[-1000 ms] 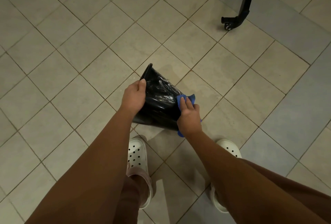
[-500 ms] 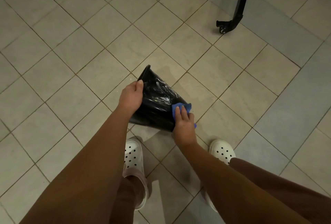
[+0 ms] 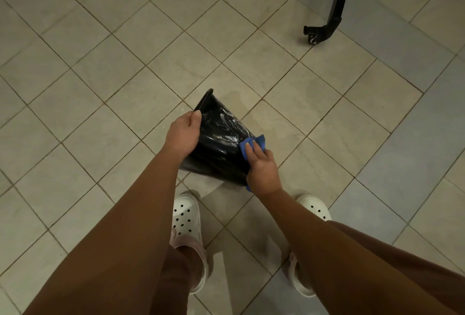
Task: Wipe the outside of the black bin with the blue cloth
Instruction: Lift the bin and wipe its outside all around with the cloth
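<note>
**Cloth comes back up the bin's right wall**

You have the black bin (image 3: pixel 216 148) tipped over in the middle of the view, its mouth toward 11 o'clock and its base toward you. I cannot tell if it rests on the tiled floor (image 3: pixel 125 63) or hangs just above it.

Your left hand (image 3: pixel 182 133) grasps the wall at 9 o'clock of the bin, with the thumb laid over the top. Your right hand (image 3: pixel 263 171), at 4 o'clock, presses the blue cloth (image 3: pixel 254 142) on the wall with flat fingers.

Half a second ago this hand was lower, near the base; now it has returned a little toward the rim. So you are rubbing back and forth over one strip.

The white streaks (image 3: pixel 229 121) higher on the wall are perhaps soap or only glare. That part and the hidden far side probably remain to be wiped.
</note>
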`<state>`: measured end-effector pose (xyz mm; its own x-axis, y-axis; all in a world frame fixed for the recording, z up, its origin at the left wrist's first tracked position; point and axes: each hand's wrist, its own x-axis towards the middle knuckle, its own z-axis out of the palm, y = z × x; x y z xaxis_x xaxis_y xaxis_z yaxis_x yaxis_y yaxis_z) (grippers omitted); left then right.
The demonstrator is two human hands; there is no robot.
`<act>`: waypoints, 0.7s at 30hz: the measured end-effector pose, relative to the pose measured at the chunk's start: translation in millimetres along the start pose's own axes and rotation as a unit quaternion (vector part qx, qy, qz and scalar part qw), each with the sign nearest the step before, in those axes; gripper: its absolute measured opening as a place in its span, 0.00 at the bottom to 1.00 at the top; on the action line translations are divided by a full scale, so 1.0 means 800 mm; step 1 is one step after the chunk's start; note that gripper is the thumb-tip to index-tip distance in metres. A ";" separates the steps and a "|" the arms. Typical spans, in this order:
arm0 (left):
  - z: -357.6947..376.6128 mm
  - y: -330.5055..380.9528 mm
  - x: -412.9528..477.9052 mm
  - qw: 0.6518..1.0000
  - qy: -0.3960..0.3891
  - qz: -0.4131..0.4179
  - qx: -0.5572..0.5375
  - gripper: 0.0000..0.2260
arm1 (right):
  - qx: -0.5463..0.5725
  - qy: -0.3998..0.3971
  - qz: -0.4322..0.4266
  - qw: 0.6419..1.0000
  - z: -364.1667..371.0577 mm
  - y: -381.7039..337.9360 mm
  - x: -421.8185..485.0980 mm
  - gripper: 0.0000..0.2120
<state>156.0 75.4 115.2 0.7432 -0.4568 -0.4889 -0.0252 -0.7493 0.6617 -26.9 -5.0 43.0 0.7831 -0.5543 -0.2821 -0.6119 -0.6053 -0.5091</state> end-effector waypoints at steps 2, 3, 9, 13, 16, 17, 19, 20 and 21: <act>-0.001 -0.001 -0.001 1.000 -0.001 0.000 -0.004 0.18 | 0.021 0.010 -0.029 0.999 0.003 0.003 0.004 0.34; -0.001 -0.002 -0.001 1.000 0.001 -0.001 -0.007 0.18 | 0.029 0.007 -0.035 0.999 0.001 0.002 0.007 0.34; 0.002 0.001 -0.001 1.000 0.003 0.016 0.005 0.19 | 0.038 -0.058 0.114 0.991 -0.006 -0.008 0.020 0.37; 0.000 0.000 0.001 1.000 -0.005 0.014 0.015 0.20 | 0.047 -0.021 0.100 0.994 0.004 -0.023 0.001 0.34; -0.002 -0.002 0.002 1.000 -0.005 0.009 0.018 0.19 | 0.040 0.025 0.007 0.999 0.015 -0.022 -0.004 0.33; -0.002 -0.001 0.002 1.000 -0.007 0.008 0.016 0.19 | 0.041 0.029 -0.016 0.999 0.015 -0.019 -0.001 0.34; -0.001 -0.001 0.002 1.000 -0.008 0.008 0.010 0.19 | 0.039 0.021 -0.038 0.998 0.010 -0.016 0.009 0.34; -0.001 -0.001 0.002 1.000 -0.006 0.008 0.008 0.19 | 0.033 0.014 -0.043 0.998 0.006 -0.015 0.014 0.34; 0.000 -0.002 0.002 1.000 -0.001 0.009 0.008 0.19 | 0.029 0.008 -0.040 0.999 0.002 -0.015 0.019 0.34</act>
<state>157.2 76.0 113.7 0.7407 -0.4722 -0.4779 -0.0503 -0.7484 0.6614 -7.6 -5.1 43.2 0.8276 -0.5137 -0.2260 -0.5388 -0.6144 -0.5764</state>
